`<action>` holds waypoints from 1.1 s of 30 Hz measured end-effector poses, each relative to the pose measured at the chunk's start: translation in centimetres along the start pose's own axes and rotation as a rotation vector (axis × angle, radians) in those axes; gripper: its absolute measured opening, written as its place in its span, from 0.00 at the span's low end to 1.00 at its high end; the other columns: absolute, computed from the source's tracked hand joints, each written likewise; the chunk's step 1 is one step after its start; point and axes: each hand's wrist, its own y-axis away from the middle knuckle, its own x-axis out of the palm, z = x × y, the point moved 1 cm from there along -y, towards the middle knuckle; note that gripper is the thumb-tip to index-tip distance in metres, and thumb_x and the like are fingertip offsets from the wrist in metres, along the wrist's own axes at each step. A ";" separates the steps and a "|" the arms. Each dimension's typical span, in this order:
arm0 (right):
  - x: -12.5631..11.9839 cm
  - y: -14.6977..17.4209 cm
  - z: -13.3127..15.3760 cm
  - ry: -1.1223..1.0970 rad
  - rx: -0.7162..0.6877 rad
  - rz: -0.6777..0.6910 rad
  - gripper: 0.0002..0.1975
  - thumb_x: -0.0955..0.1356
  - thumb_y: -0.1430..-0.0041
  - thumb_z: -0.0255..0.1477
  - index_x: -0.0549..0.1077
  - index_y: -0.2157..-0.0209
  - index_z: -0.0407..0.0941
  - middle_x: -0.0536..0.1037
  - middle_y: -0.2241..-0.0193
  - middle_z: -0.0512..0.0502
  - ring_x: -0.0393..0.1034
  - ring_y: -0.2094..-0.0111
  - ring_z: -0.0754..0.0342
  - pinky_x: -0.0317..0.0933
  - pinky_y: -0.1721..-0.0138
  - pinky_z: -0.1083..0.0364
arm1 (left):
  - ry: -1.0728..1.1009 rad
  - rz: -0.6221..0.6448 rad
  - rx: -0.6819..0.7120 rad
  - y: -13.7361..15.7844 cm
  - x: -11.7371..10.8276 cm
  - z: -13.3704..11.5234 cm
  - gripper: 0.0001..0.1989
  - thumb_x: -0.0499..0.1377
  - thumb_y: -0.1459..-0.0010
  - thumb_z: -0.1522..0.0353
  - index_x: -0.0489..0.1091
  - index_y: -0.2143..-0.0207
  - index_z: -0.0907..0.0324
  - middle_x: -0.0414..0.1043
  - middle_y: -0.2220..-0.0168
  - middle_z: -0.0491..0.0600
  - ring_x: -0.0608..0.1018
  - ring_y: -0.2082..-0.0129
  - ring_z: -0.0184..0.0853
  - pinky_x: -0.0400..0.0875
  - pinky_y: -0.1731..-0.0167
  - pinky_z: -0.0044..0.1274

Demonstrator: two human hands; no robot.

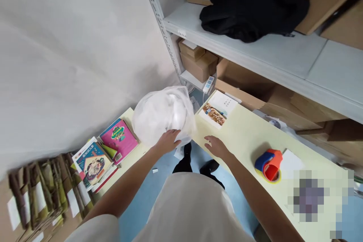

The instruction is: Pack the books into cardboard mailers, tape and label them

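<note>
My left hand (168, 141) has its fingers stretched out at the near side of a large, cloudy white plastic bag (154, 115). It overlaps the bag's lower edge; whether it touches the bag I cannot tell. White contents show faintly through the plastic. Over the edge of the pale yellow table (241, 136), my right hand (217, 146) is open with nothing in it. Beyond that hand lies a picture book or card (217, 109) with a white upper part. Farther right on the table stands a red and blue tape dispenser (269, 164) with yellow at its base.
Several children's books (121, 140) lie left of the bag. Folded cardboard (42, 193) is stacked at lower left. A grey metal shelf (255, 53) carries a black garment (249, 5) and cartons. A power strip (208, 84) is near the corner. Pixels hide part of the table at right.
</note>
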 end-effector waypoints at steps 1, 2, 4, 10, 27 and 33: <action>0.2 -1.9 1.0 0.019 -0.019 0.023 0.14 0.66 0.45 0.28 0.74 0.56 0.47 0.78 0.55 0.40 0.73 0.54 0.44 0.65 0.51 0.44 | 0.001 -0.033 0.024 -1.0 -0.7 1.0 0.23 0.57 0.44 0.64 0.66 0.45 0.56 0.68 0.45 0.58 0.67 0.43 0.50 0.58 0.43 0.40; 0.2 -3.8 2.0 0.030 -0.032 0.030 0.14 0.67 0.45 0.28 0.74 0.56 0.47 0.78 0.55 0.40 0.72 0.54 0.44 0.64 0.50 0.44 | 0.002 -0.068 0.052 -2.1 -1.3 2.0 0.22 0.58 0.45 0.65 0.67 0.47 0.55 0.68 0.44 0.58 0.66 0.41 0.51 0.55 0.41 0.41; 0.3 -7.9 3.9 0.030 -0.040 0.015 0.17 0.68 0.47 0.27 0.74 0.54 0.47 0.78 0.54 0.41 0.73 0.55 0.44 0.64 0.50 0.44 | -0.018 -0.128 0.121 -4.0 -2.0 3.9 0.21 0.61 0.48 0.68 0.69 0.49 0.55 0.65 0.42 0.58 0.61 0.38 0.53 0.46 0.39 0.45; 1.6 -20.1 8.7 -0.017 -0.012 -0.088 0.29 0.71 0.52 0.25 0.68 0.46 0.47 0.74 0.49 0.41 0.72 0.69 0.52 0.66 0.54 0.47 | 0.045 -0.076 0.254 -7.4 -2.5 8.6 0.26 0.65 0.56 0.74 0.71 0.51 0.51 0.64 0.40 0.54 0.55 0.35 0.53 0.30 0.38 0.48; 4.3 -25.0 15.6 0.286 -0.011 0.029 0.07 0.68 0.46 0.25 0.75 0.63 0.44 0.74 0.63 0.42 0.70 0.59 0.46 0.62 0.54 0.46 | 0.090 -0.091 0.194 -5.7 -2.9 14.0 0.16 0.64 0.50 0.68 0.74 0.56 0.52 0.66 0.43 0.53 0.56 0.35 0.49 0.32 0.37 0.47; 1.1 -22.8 16.6 -0.103 -0.114 -0.227 0.05 0.70 0.50 0.31 0.77 0.70 0.45 0.72 0.59 0.44 0.69 0.57 0.50 0.64 0.57 0.51 | 0.276 -0.167 0.004 -5.8 -4.5 13.4 0.32 0.62 0.48 0.57 0.60 0.41 0.52 0.59 0.38 0.58 0.59 0.37 0.52 0.40 0.40 0.51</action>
